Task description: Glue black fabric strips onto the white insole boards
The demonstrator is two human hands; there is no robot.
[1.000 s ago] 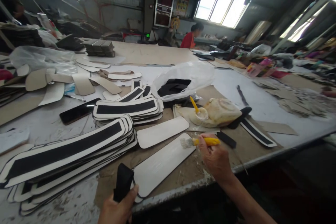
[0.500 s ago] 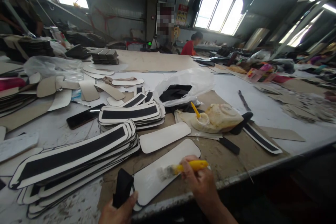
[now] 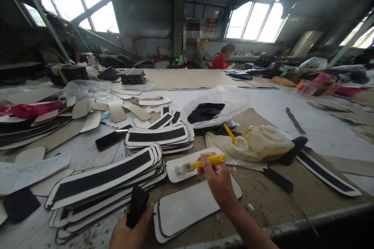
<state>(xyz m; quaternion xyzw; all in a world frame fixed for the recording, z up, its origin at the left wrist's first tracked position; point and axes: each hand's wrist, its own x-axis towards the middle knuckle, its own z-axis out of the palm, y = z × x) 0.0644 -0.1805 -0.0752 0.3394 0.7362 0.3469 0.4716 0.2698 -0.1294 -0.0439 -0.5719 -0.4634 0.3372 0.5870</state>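
My right hand grips the yellow handle of a paintbrush. Its bristles are over the farther pale panel and look to be touching it. Below my wrist lies the nearer pale panel, with wet white streaks and a second panel edge under it. My left hand is closed around a folded black strip, left of the nearer panel. A stack of pale curved pieces with black strips lies beyond that hand. A stained plastic jug rests on its side, a yellow stick standing at its opening.
A plastic bag with black pieces sits behind the panels. A phone lies left of a second stack. A black-handled tool lies near the table's front edge. A person in red sits far back.
My right hand has moved the brush from the nearer panel to the farther one. The camera view has shifted too. My left hand keeps holding the black strip.
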